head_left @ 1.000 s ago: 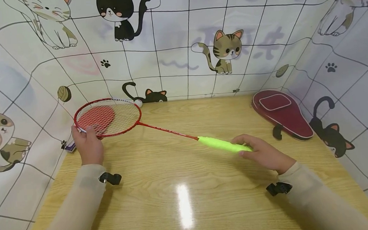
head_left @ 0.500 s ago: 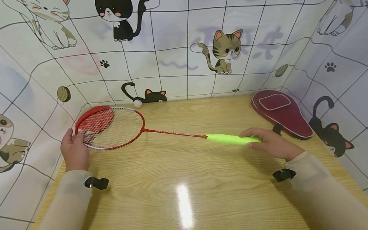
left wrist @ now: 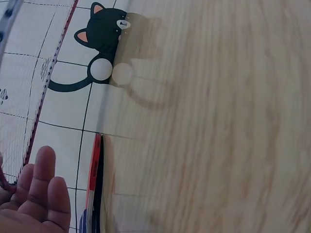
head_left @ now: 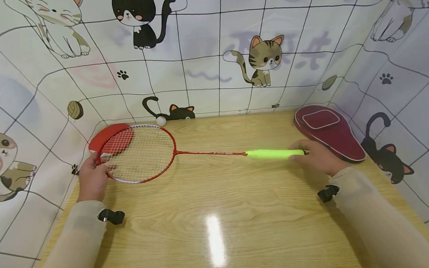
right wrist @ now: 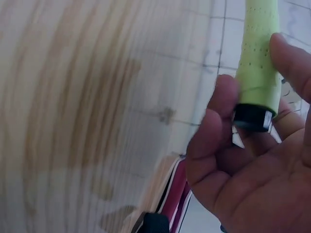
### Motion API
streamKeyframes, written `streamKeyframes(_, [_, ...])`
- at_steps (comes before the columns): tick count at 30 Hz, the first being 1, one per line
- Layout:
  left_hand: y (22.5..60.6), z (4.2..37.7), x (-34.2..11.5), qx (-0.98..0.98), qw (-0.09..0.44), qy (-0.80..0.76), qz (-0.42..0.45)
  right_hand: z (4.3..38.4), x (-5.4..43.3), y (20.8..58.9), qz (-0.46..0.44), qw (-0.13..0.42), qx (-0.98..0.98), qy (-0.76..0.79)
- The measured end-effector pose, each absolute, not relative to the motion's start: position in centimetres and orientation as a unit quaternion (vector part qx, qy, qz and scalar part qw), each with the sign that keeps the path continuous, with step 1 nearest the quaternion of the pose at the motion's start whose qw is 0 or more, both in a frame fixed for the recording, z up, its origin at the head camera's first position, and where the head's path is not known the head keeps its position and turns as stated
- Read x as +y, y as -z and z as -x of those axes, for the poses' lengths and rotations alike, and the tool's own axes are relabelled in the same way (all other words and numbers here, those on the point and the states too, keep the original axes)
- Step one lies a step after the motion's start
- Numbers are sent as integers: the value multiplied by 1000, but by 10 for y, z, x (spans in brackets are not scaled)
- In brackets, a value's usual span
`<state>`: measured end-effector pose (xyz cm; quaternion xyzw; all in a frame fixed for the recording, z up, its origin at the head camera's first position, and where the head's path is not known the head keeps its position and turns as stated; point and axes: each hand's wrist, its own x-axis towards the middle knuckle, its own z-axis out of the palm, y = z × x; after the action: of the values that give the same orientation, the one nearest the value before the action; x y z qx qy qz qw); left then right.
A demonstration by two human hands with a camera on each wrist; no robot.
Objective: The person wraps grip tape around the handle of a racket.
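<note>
A red and white badminton racket [head_left: 210,152] spans the space between my two hands, held level over the table. At its head end, my left hand [head_left: 92,178] pinches the rim of the frame. My right hand [head_left: 317,156] grips the end of the bright yellow-green handle [head_left: 272,153]. In the right wrist view, thumb and fingers close around the handle [right wrist: 260,63] just by its black butt cap [right wrist: 252,117]. The left wrist view shows the strings and frame edge [left wrist: 36,128] rising beside the left fingers [left wrist: 43,179].
Behind the racket head lies a red table tennis paddle [head_left: 102,137], partly covered by the strings. A white ball [head_left: 161,121] sits by the back wall. At the back right is a dark red paddle case [head_left: 328,131]. Cat-print cloth [head_left: 201,40] walls the wooden table [head_left: 190,217].
The racket has swung level and shifted right and nearer, its handle rising in the view. My right hand moved right and away; the left moved slightly left and down. Both kept hold.
</note>
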<state>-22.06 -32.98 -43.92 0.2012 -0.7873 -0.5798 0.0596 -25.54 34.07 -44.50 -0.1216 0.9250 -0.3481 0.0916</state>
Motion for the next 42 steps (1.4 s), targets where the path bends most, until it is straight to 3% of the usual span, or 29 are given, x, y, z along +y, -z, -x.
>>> streamKeyframes(8, [445,216,-345,-882,8,461,-98,264,356,450,119,102,935,317])
streamKeyframes(15, [449,218,-366,-931,-93,351,19,272,369,455,110,109,933,324])
streamKeyframes(21, [450,221,-374,-934,-148,312,87,277,374,458,102,129,931,326])
streamKeyframes(32, [446,221,-376,-930,-222,280,92,285,373,460,105,140,938,299])
streamKeyframes(42, [440,229,-372,-928,-251,260,94,288,375,454,120,162,945,259])
